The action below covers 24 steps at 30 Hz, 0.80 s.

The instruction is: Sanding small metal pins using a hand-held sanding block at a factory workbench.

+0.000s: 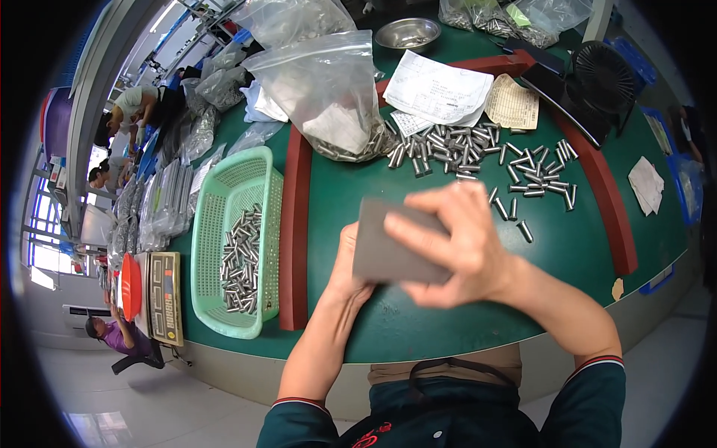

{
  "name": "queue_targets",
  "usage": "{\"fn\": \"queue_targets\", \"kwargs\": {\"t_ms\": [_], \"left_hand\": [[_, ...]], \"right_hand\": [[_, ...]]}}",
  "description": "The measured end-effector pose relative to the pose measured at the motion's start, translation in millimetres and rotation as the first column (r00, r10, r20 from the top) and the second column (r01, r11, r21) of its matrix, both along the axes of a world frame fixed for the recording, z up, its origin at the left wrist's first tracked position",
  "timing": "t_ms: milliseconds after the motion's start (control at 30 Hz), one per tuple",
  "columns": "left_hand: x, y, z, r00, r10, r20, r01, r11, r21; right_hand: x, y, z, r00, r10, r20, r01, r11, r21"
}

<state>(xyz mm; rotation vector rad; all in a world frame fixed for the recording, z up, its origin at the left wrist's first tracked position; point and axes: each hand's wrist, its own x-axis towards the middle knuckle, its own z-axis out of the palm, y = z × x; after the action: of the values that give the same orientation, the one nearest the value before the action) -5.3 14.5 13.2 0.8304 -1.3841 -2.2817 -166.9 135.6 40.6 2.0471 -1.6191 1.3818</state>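
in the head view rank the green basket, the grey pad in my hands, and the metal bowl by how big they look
1. green basket
2. grey pad, though it is nearer the camera
3. metal bowl, farthest away

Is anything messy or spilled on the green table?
Yes. Small metal pins lie scattered loose across the green table, pointing every way, beside the mouth of a clear plastic bag. Other pins sit gathered in the green basket.
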Motion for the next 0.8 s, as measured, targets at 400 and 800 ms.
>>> {"fn": "queue_targets", "kwargs": {"t_ms": [400,800], "left_hand": [[-9.0,-11.2,-5.5,0.910,-0.020,-0.414,0.146,0.950,0.276],[-6.2,-9.3,-6.7,0.883,-0.066,-0.465,0.188,0.957,0.221]], "right_hand": [[-32.1,-8.1,-15.0,0.931,-0.324,0.168,0.314,0.946,0.087],[-19.5,-12.1,-5.5,0.921,-0.387,0.043,0.389,0.919,-0.062]]}}
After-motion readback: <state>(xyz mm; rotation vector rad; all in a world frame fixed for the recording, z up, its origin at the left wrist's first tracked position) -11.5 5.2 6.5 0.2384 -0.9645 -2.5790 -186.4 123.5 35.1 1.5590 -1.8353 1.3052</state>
